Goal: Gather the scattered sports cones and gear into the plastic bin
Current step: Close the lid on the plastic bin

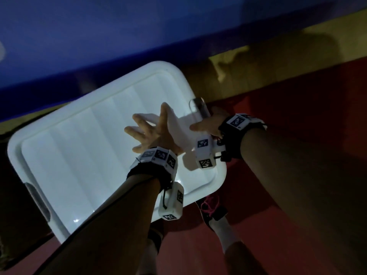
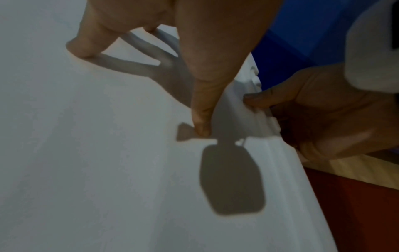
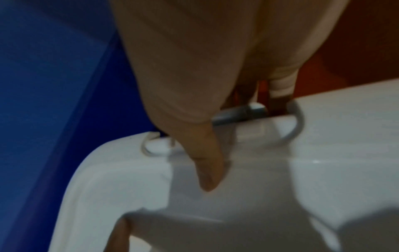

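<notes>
- Overhead, the white lid point(image 1: 83, 147) covers the plastic bin, which sits on the red floor point(image 1: 297, 120) beside a blue mat point(image 1: 119, 36)
- left hand point(image 1: 153, 132) presses on the lid, fingers point(image 2: 200, 119) spread, tips touching it
- right hand point(image 1: 208, 124) grips the clear latch point(image 1: 198, 108) at the lid's edge, thumb point(image 3: 207, 170) on top, other fingers curled below

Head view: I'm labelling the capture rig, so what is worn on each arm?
Both forearms are bare. Left hand and right hand each have a black wrist strap carrying white blocks printed with black-and-white square markers, plus thin black cords.
</notes>
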`<state>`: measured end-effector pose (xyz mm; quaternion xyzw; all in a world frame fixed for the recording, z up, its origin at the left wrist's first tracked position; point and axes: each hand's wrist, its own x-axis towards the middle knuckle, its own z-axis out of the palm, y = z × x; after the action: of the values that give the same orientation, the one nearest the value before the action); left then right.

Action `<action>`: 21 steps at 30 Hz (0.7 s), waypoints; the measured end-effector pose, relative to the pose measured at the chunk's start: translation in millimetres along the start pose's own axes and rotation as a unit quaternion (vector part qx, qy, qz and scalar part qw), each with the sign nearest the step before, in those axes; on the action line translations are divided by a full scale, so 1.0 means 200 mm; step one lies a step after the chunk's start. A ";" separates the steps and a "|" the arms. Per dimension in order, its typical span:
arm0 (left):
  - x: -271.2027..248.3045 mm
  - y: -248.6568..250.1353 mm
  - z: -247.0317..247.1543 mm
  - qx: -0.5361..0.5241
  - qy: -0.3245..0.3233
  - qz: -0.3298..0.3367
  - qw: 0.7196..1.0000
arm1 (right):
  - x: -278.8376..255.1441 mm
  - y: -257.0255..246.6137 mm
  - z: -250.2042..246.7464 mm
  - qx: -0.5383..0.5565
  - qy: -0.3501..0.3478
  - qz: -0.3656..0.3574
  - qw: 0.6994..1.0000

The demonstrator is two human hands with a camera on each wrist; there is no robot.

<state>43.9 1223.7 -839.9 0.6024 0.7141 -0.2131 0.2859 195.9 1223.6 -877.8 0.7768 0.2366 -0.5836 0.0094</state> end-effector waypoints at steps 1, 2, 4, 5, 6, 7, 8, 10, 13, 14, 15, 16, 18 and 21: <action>0.00 0.01 0.00 0.008 -0.009 -0.001 1.000 | 0.02 0.00 0.00 -0.001 0.001 -0.009 1.000; 0.00 0.01 -0.01 0.014 -0.018 -0.004 1.000 | 0.01 -0.01 0.00 -0.017 0.005 -0.024 1.000; 0.00 0.01 -0.03 0.017 -0.026 -0.009 0.999 | -0.08 -0.08 0.01 -0.063 0.025 -0.060 0.996; 0.00 0.01 -0.04 0.015 -0.029 -0.009 0.999 | -0.10 -0.09 0.02 -0.074 0.040 -0.075 0.994; 0.01 0.00 -0.04 0.014 -0.032 -0.006 0.999 | -0.11 -0.09 0.03 -0.090 0.049 -0.085 0.991; 0.02 0.00 -0.04 0.016 -0.035 -0.002 0.999 | -0.12 -0.08 0.05 -0.105 0.057 -0.091 0.989; 0.02 -0.01 -0.04 0.019 -0.036 0.000 0.999 | -0.13 -0.07 0.05 -0.120 0.068 -0.091 0.986; 0.04 -0.02 -0.03 0.015 -0.037 0.000 0.999 | -0.14 -0.07 0.07 -0.140 0.090 -0.093 0.982; 0.05 -0.04 0.00 0.010 -0.032 0.001 0.999 | -0.16 -0.06 0.12 -0.151 0.115 -0.091 0.978; 0.06 -0.04 0.01 0.012 -0.022 0.003 1.000 | -0.17 -0.06 0.12 -0.153 0.126 -0.089 0.976; 0.07 -0.04 0.02 0.016 -0.013 0.006 1.000 | -0.18 -0.06 0.13 -0.162 0.137 -0.087 0.973; 0.08 -0.05 0.04 0.014 -0.004 0.007 1.000 | -0.18 -0.07 0.15 -0.178 0.144 -0.087 0.969; 0.08 -0.07 0.04 0.019 -0.001 0.020 1.000 | -0.19 -0.09 0.16 -0.201 0.151 -0.078 0.965; 0.05 -0.16 0.01 0.025 -0.006 0.050 0.998 | -0.19 -0.11 0.16 -0.186 0.128 -0.068 0.972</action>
<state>12.4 1224.0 -849.4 0.6433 0.6757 -0.2197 0.2853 150.9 1220.0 -848.2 0.8118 0.3924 -0.4243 0.0835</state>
